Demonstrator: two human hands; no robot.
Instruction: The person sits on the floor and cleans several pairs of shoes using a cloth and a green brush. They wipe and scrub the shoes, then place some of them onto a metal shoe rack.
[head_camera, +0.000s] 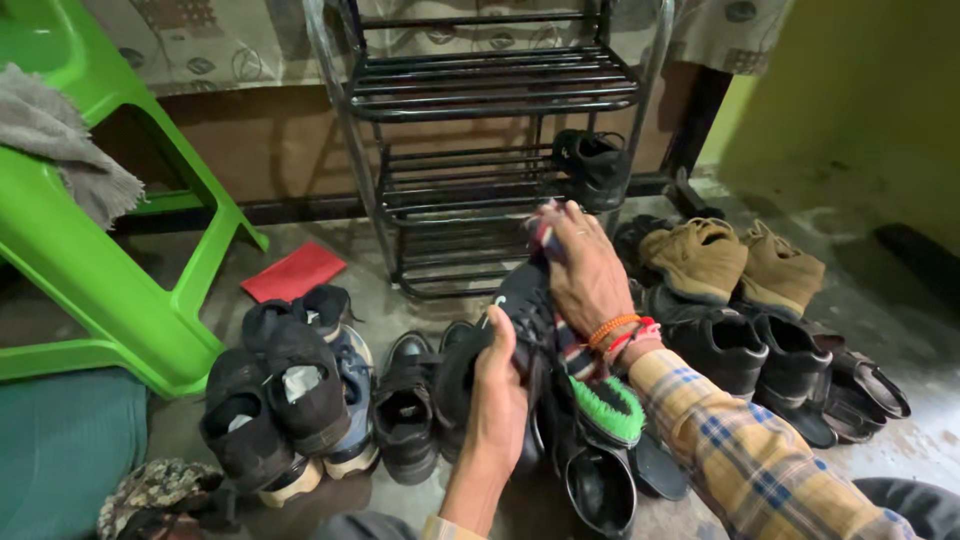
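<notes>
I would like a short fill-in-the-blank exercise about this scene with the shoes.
1. The left hand holds a ____ shoe.
2. The right hand presses a striped ____ on that shoe.
3. One black shoe stands on the metal ____.
4. The plastic chair is ____.

Missing words: black; cloth; rack; green

We note a black shoe (520, 320) lifted off the floor, tilted with its toe up toward the rack. A striped cloth (548, 238) lies pressed against its upper side; a green knitted edge of the cloth hangs below.
</notes>
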